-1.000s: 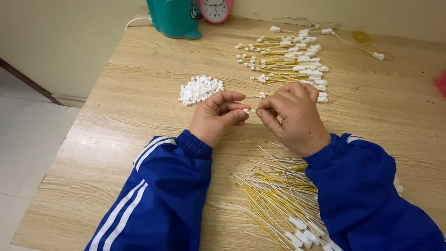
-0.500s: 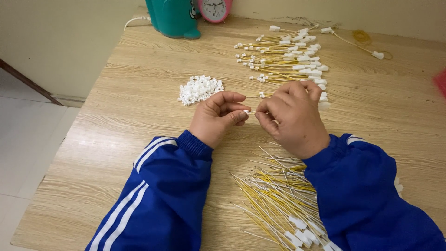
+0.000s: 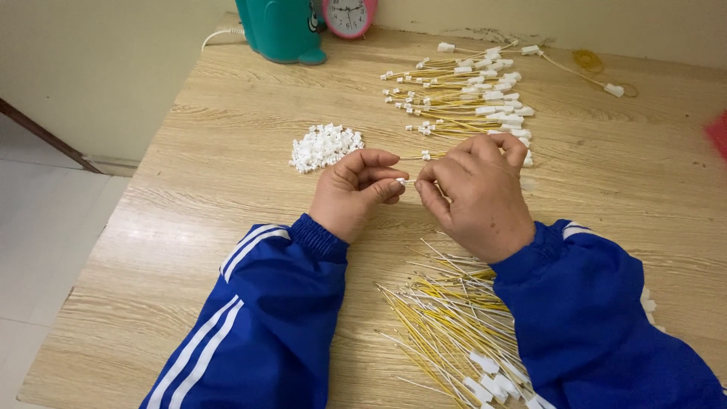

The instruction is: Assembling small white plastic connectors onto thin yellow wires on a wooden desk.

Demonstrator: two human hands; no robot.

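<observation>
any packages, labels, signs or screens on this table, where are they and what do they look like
Round pink clock: far edge of the wooden table, white dial with dark hands, partly cut off by the frame.
Teal plastic container: just left of the clock, glossy, no label visible.
No packages, signs or screens show; the left hand and right hand pinch a small white piece.

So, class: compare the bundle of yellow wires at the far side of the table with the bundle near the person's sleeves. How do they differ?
The far bundle lies fully in view with wires roughly parallel; the near bundle is messier, crisscrossed and partly hidden under the right sleeve. The far bundle shows white pieces at both ends, the near bundle only at one. Both are thin yellow wires on the wooden table.
</observation>
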